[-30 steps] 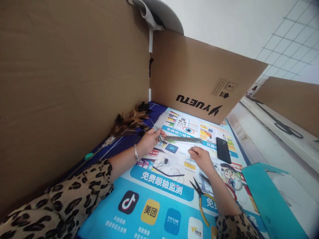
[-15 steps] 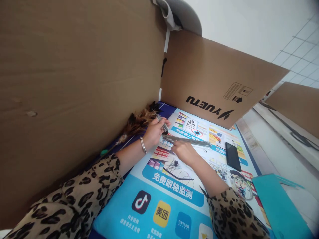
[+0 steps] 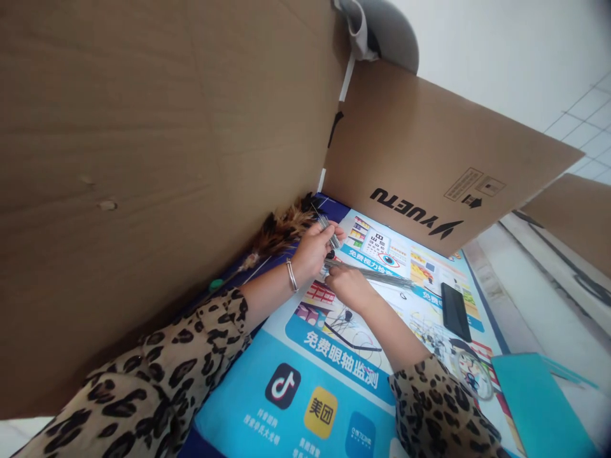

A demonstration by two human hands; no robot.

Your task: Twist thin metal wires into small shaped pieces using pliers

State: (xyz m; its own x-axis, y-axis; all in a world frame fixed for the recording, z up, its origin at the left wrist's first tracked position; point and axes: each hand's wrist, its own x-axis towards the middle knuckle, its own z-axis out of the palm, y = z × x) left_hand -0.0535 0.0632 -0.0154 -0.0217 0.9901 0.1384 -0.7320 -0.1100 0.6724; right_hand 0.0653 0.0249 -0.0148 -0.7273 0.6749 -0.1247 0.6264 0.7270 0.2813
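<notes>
Blue printed poster tabletop (image 3: 334, 375) | left hand (image 3: 312, 251) clasps short silver metal rods (image 3: 329, 230) | right hand (image 3: 351, 286) pinches long thin grey wires (image 3: 382, 277)

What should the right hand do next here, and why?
Probably pinch one wire off the wire bundle and draw it clear: the right hand sits on that bundle's end on the mat, and the left hand beside it grips a few short wires.
</notes>
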